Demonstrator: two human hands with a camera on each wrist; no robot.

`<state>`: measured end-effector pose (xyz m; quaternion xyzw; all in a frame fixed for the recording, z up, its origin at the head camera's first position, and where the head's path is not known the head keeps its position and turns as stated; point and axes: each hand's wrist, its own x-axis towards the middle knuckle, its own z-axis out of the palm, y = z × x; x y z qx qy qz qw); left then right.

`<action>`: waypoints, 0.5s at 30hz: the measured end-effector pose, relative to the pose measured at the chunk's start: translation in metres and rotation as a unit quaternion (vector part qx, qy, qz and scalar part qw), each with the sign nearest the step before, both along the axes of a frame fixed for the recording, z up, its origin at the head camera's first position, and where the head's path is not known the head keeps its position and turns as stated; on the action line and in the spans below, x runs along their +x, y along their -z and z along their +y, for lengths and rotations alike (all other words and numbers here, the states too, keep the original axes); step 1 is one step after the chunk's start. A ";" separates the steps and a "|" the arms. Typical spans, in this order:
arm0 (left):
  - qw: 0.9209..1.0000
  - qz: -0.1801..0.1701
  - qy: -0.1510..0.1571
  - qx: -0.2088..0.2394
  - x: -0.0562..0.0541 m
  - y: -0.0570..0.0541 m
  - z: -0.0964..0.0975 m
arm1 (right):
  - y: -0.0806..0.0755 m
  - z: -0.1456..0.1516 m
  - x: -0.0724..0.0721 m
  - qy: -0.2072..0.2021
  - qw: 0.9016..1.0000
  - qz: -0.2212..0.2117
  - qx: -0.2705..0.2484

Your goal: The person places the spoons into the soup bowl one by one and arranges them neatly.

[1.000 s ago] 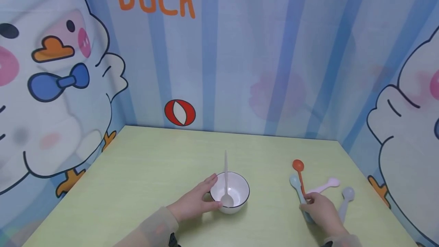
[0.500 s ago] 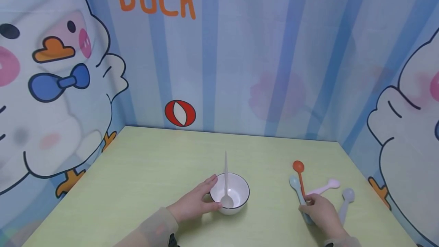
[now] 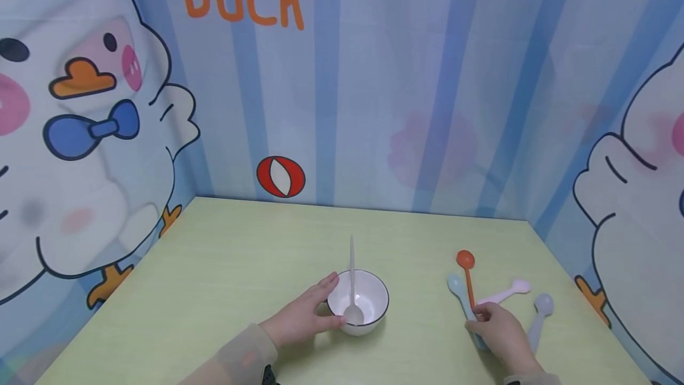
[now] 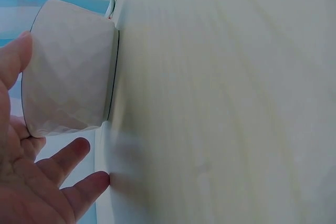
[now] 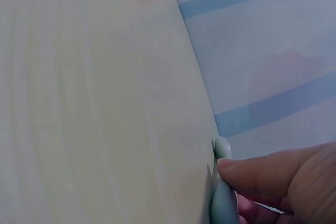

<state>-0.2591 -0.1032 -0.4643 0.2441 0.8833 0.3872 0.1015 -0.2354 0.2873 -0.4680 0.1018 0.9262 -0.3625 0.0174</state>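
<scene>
Pale blue, the spoon [image 3: 465, 303] is at lower right of the head view, where I watch the right hand [image 3: 501, 331] pinch it; the left hand [image 3: 302, 317] grips the white bowl [image 3: 373, 302], lower centre.

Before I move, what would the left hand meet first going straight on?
The bowl, at once: the left hand has its thumb and a finger at the rim, with no clear gap. Pushing on would probably shift it, along with the pale spoon inside.
</scene>
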 end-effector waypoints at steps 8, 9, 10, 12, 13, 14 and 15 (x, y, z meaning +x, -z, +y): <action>1.000 0.001 -0.001 0.000 -0.002 0.002 0.000 | 0.007 -0.003 -0.003 0.008 1.000 -0.017 -0.019; 1.000 0.000 -0.001 0.000 -0.002 0.002 0.000 | 0.007 -0.003 -0.004 0.005 1.000 -0.016 -0.021; 1.000 0.000 -0.001 0.000 -0.002 0.003 0.000 | 0.008 -0.004 -0.004 0.002 1.000 -0.013 -0.021; 1.000 -0.001 -0.001 0.001 -0.002 0.003 0.000 | 0.009 -0.004 -0.004 -0.003 1.000 -0.008 -0.022; 1.000 -0.001 -0.001 0.001 -0.002 0.003 0.000 | 0.010 -0.005 -0.004 -0.006 1.000 -0.005 -0.022; 1.000 -0.001 -0.001 0.001 -0.002 0.004 0.000 | 0.010 -0.005 -0.004 -0.007 1.000 -0.005 -0.023; 1.000 0.001 -0.001 0.001 -0.002 0.004 -0.001 | 0.010 -0.006 -0.004 -0.009 1.000 -0.005 -0.023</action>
